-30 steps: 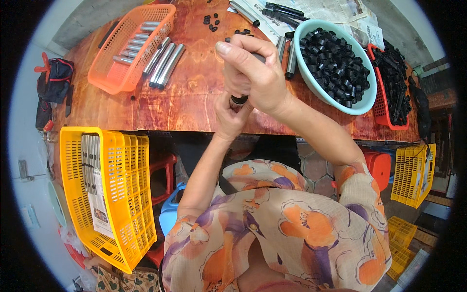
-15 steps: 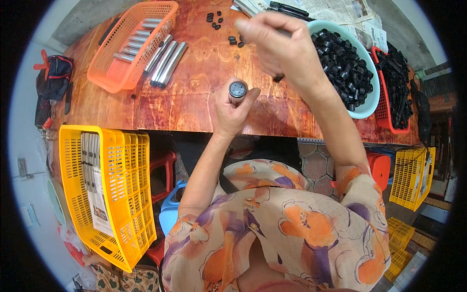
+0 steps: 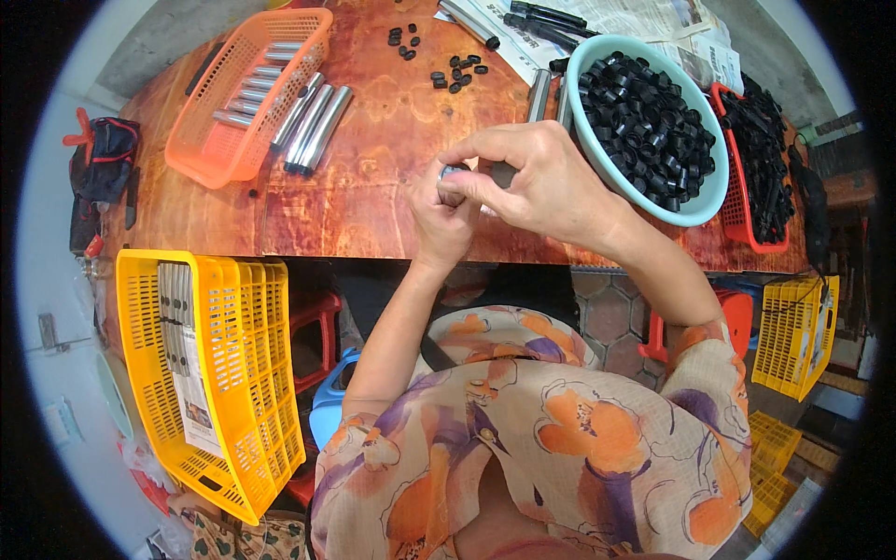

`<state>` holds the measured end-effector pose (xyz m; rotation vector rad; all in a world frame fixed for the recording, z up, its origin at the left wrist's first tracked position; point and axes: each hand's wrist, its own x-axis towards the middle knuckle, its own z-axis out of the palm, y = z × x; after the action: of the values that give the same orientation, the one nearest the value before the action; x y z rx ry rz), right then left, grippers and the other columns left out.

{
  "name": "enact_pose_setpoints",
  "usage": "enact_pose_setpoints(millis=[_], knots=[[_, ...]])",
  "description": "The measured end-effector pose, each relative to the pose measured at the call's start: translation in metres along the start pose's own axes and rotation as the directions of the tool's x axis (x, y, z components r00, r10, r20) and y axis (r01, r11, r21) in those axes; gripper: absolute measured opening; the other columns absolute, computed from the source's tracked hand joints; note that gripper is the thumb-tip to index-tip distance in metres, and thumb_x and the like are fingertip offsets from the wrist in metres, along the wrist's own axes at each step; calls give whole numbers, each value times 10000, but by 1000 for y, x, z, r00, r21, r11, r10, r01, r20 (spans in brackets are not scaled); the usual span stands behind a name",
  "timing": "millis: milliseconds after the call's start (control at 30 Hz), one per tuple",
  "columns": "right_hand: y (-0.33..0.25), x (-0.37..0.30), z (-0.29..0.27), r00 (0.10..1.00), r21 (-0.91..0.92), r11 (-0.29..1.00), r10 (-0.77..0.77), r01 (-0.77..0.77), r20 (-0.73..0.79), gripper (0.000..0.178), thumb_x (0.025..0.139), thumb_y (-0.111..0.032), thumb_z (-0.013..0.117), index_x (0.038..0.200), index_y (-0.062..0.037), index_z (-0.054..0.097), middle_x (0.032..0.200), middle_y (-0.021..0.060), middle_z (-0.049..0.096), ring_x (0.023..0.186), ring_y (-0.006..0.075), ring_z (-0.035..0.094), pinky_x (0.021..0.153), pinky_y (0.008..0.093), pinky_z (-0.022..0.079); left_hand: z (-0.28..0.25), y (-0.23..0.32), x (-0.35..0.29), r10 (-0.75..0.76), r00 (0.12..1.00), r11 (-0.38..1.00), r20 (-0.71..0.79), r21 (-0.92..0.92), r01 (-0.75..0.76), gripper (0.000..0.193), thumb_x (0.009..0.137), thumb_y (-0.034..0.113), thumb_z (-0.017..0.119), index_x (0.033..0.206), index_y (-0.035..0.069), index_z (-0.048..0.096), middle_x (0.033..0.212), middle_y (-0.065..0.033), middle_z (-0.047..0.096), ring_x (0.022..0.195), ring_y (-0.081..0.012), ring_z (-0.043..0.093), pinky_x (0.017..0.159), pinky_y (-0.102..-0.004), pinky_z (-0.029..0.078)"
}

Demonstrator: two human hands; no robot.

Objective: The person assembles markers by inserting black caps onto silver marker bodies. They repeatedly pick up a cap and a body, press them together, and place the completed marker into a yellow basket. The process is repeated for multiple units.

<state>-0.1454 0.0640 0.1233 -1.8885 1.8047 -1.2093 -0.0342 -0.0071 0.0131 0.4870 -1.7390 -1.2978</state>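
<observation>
Upright in my left hand point(image 3: 439, 219) is a tube whose capped end point(image 3: 452, 172) shows between the fingers. My left fingers are closed around it. Over that end bends my right hand point(image 3: 541, 177), thumb and forefinger meeting at the tube's top. A dark object point(image 3: 504, 175) shows in the right palm; its kind is hidden by the fingers. Just right of my right hand stands a light-blue basin point(image 3: 583, 140) full of short black plastic caps point(image 3: 649, 131). Small black plugs point(image 3: 457, 73) lie scattered on the wooden table point(image 3: 373, 187) beyond my hands.
An orange basket point(image 3: 210, 168) with metal tubes stands at the left, more tubes point(image 3: 320, 129) beside it. Behind the basin are newspaper point(image 3: 644, 28) and dark tubes. A red basket point(image 3: 737, 201) of black parts is at right. A yellow crate point(image 3: 238, 373) stands below the table's left edge.
My right hand has come down and toward me from above the table onto the end of the tube. My left hand still holds the tube in nearly the same place.
</observation>
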Motion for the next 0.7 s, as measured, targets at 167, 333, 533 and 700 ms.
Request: enact_pose_setpoints(millis=[167, 333, 533, 700], knots=[[2, 2, -3, 998, -14, 999, -48, 49, 36, 223, 770, -184, 671, 908, -9, 672, 675, 150, 644, 617, 276, 650, 579, 334, 517, 4, 1, 4, 36, 995, 995, -91, -94, -44, 151, 762, 70, 657, 816, 5, 532, 611, -41, 463, 575, -96, 430, 518, -262, 378], [-5, 6, -1, 997, -104, 994, 47, -41, 60, 246, 749, -180, 685, 885, 23, 657, 671, 171, 637, 623, 273, 655, 588, 341, 521, 3, -14, 2, 60, 994, 998, -90, -2, -60, 169, 758, 81, 656, 805, -2, 516, 607, -70, 469, 550, -150, 452, 516, -296, 386], [-13, 17, -13, 972, -46, 996, 85, -77, 219, 239, 757, -179, 705, 875, 22, 654, 614, 125, 619, 573, 222, 644, 559, 293, 499, 0, -14, -2, 68, 994, 993, -85, 99, -60, 185, 754, 98, 660, 826, -14, 532, 632, -103, 520, 559, -236, 524, 534, -332, 413], [-4, 16, -1, 990, -34, 999, 17, -12, 141, 239, 747, -174, 719, 864, 27, 664, 637, 121, 628, 579, 187, 636, 559, 277, 494, 3, -10, 1, 112, 986, 994, -125, 14, -111, 162, 804, 109, 625, 783, -16, 524, 676, -35, 507, 628, -134, 481, 551, -287, 390]])
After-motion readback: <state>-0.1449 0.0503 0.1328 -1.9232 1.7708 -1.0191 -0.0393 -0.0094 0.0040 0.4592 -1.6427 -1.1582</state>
